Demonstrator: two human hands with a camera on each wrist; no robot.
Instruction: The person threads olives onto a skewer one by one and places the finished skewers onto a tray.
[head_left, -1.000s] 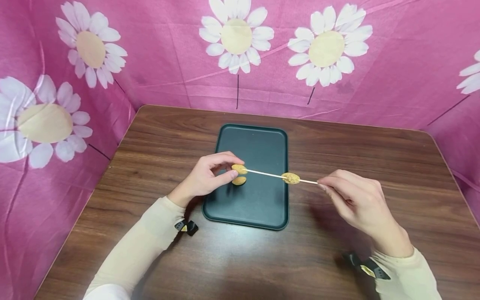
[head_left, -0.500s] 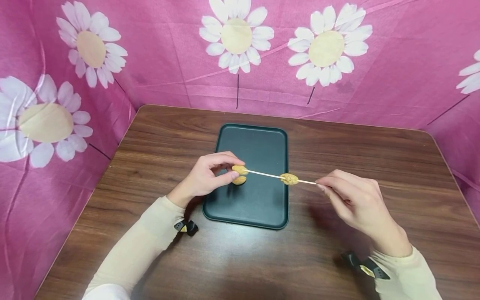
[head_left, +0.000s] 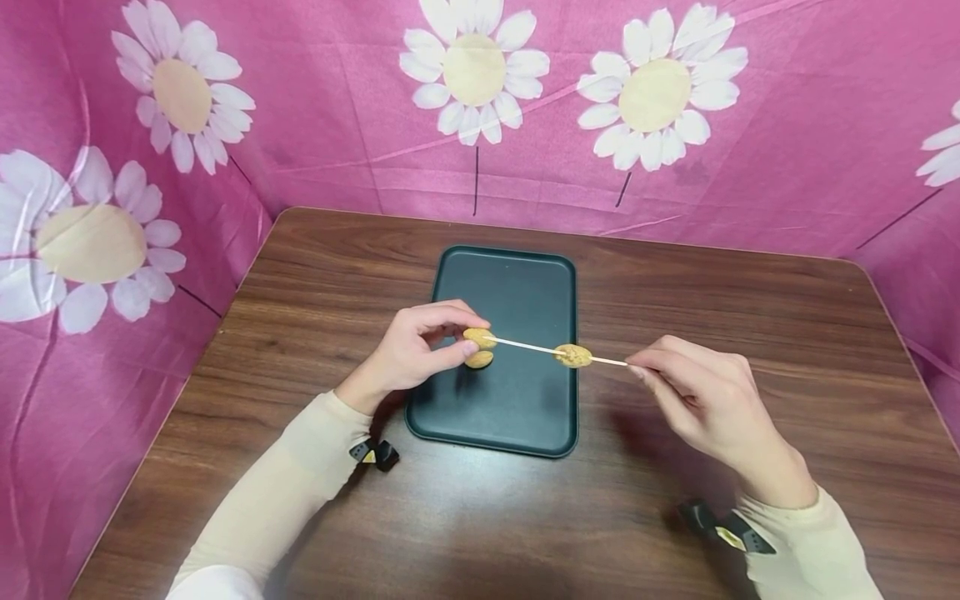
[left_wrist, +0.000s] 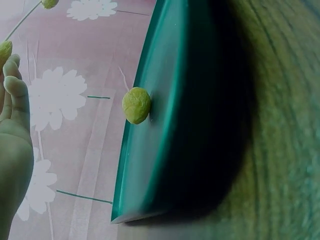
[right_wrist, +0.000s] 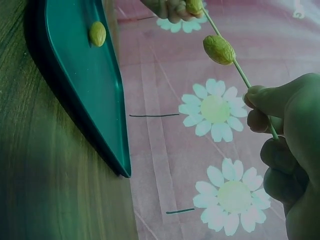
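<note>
In the head view my left hand pinches a wrinkled yellow oval fruit between thumb and fingers, over the tray. The tip of a thin pale wooden skewer meets that fruit's right side. A second wrinkled yellow fruit is threaded along the skewer, above the tray's right edge. My right hand pinches the skewer close to its right end; in the right wrist view the skewer's end runs down between the fingers. Below the left fingertips, a third fruit lies on the dark green tray.
The tray rests on a brown wood-grain table. Pink cloth with large white daisies hangs behind the table and at both sides. Black wrist cameras are strapped at the left cuff and right cuff.
My right hand has shifted slightly left, carrying the skewer and its threaded fruit toward the left hand. The left hand and the fruit on the tray have stayed in place.
</note>
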